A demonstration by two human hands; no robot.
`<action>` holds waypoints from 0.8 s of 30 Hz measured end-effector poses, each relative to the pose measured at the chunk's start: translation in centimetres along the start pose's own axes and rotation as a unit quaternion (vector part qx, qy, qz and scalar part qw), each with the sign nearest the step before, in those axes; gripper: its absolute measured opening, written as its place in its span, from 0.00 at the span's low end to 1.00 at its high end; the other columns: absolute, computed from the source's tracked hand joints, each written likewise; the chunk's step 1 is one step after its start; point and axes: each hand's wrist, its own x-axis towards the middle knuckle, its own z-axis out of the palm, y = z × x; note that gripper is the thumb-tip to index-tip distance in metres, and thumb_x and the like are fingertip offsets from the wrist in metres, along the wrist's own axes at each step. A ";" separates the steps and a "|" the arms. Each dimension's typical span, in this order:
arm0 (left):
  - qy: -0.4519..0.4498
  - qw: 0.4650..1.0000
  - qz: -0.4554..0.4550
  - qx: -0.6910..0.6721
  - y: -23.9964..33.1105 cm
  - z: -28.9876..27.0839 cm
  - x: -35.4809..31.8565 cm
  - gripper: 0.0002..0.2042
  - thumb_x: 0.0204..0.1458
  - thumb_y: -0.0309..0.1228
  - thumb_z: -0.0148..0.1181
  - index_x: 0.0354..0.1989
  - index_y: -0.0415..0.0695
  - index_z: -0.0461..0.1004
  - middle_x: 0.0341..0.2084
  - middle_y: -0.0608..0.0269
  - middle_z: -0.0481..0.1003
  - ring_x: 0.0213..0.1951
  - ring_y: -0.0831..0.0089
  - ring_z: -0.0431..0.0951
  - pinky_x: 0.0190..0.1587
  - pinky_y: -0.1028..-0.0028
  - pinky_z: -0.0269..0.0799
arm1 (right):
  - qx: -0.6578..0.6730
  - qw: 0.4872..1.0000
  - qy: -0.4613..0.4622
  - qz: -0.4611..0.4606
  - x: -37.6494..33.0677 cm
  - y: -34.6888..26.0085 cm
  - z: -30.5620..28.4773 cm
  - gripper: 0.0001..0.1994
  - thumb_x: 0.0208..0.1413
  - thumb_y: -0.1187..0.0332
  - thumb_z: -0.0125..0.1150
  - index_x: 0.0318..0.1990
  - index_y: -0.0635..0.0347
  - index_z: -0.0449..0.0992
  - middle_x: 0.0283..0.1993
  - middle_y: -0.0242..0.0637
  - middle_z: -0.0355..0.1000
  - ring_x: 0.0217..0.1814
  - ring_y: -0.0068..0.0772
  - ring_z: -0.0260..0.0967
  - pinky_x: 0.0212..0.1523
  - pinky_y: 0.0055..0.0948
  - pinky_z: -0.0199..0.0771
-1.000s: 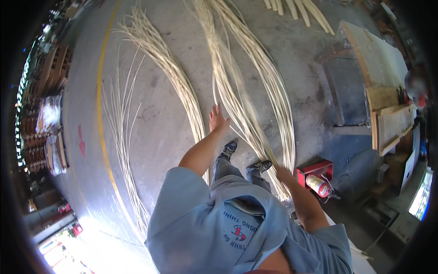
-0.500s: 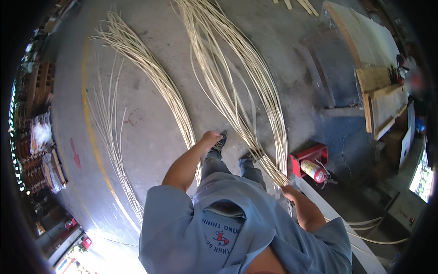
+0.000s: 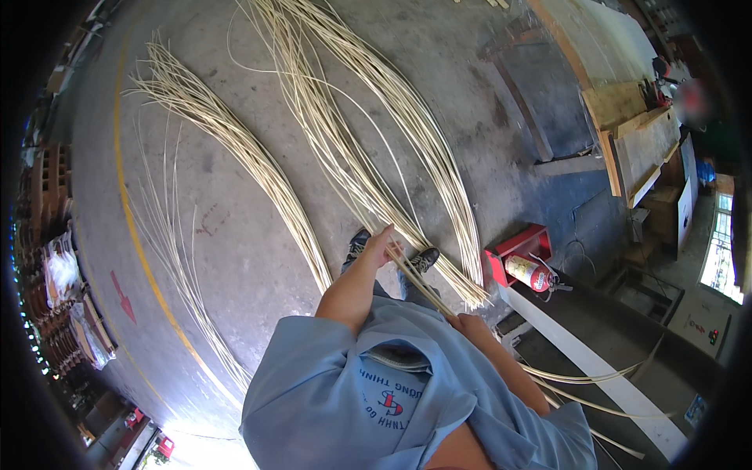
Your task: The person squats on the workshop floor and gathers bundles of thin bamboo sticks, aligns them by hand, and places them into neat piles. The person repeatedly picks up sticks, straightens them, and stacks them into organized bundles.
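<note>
A few long pale canes, like rattan (image 3: 424,280), run slantwise in front of my body. My left hand (image 3: 381,249) is closed around them above my shoes, thumb side toward the floor bundles. Nearer my waist, my right hand (image 3: 468,324) grips the same canes. Beyond my hands lies the middle cane bundle (image 3: 345,160) on the floor, its near end beside my right shoe (image 3: 425,258). Another thick bundle (image 3: 431,133) curves along its right side. To the left lie a third bundle (image 3: 251,160) and a thin, loose spread of canes (image 3: 184,262).
A red box (image 3: 529,243) and a fire extinguisher (image 3: 529,272) stand at the right, next to a white strip (image 3: 587,352). Loose canes (image 3: 587,379) stick out past my right arm. A wooden workbench (image 3: 619,102) is at the upper right. A yellow line (image 3: 135,235) crosses the floor at left.
My left hand has moved right and closed on canes. My right hand has left the middle bundle's near end and drawn a few canes toward my waist. The view has shifted.
</note>
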 end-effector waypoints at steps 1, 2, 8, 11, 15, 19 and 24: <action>-0.024 0.997 0.010 -0.073 -0.5 0.9 0.5 0.25 0.57 0.46 0.66 0.56 0.44 0.68 0.39 0.48 0.76 0.39 0.49 0.81 0.38 0.54 0.82 | 0.004 1.000 0.012 0.001 -1.0 0.1 -0.1 0.30 0.66 0.42 0.46 0.39 0.65 0.80 0.43 0.61 0.77 0.49 0.64 0.74 0.51 0.55 0.72; -0.026 0.993 0.023 -0.114 -0.1 1.7 1.0 0.12 0.59 0.36 0.63 0.43 0.42 0.72 0.29 0.52 0.76 0.28 0.57 0.80 0.28 0.61 0.80 | 0.008 1.000 0.024 0.003 -1.8 0.5 0.2 0.29 0.66 0.43 0.46 0.39 0.65 0.79 0.42 0.61 0.77 0.48 0.64 0.74 0.50 0.55 0.72; -0.110 0.963 0.186 -0.163 11.6 1.0 1.8 0.14 0.57 0.30 0.62 0.20 0.45 0.69 0.13 0.61 0.69 0.13 0.66 0.70 0.15 0.65 0.67 | -0.058 0.994 0.088 0.035 -10.0 2.9 0.3 0.23 0.66 0.47 0.51 0.38 0.61 0.76 0.34 0.58 0.77 0.43 0.64 0.75 0.43 0.56 0.73; -0.083 0.945 0.258 -0.183 20.6 0.8 -0.8 0.13 0.59 0.27 0.60 0.21 0.46 0.68 0.13 0.64 0.68 0.14 0.69 0.68 0.15 0.69 0.63 | -0.121 0.973 0.194 -0.011 -13.5 6.4 0.7 0.21 0.63 0.47 0.57 0.31 0.58 0.73 0.23 0.51 0.74 0.29 0.62 0.75 0.30 0.55 0.73; -0.097 0.944 0.254 -0.187 29.1 1.9 -5.6 0.13 0.62 0.28 0.55 0.23 0.46 0.65 0.14 0.69 0.63 0.15 0.74 0.62 0.19 0.72 0.59 | -0.110 0.955 0.265 -0.081 -15.1 7.4 2.2 0.21 0.60 0.47 0.61 0.28 0.57 0.71 0.17 0.47 0.72 0.22 0.60 0.73 0.24 0.54 0.71; -0.155 0.889 0.403 -0.151 37.2 4.5 -13.9 0.16 0.66 0.29 0.46 0.21 0.47 0.61 0.13 0.67 0.59 0.16 0.74 0.59 0.19 0.72 0.56 | -0.115 0.951 0.278 -0.067 -11.7 5.4 2.4 0.20 0.58 0.49 0.63 0.27 0.57 0.71 0.18 0.47 0.72 0.24 0.59 0.74 0.26 0.54 0.72; -0.335 0.832 0.386 -0.214 44.9 11.0 -29.3 0.09 0.69 0.29 0.38 0.33 0.44 0.57 0.17 0.68 0.55 0.17 0.75 0.57 0.20 0.72 0.56 | -0.097 0.924 0.353 -0.108 -10.7 1.1 -2.3 0.15 0.58 0.57 0.63 0.28 0.59 0.73 0.20 0.49 0.72 0.25 0.60 0.73 0.28 0.51 0.72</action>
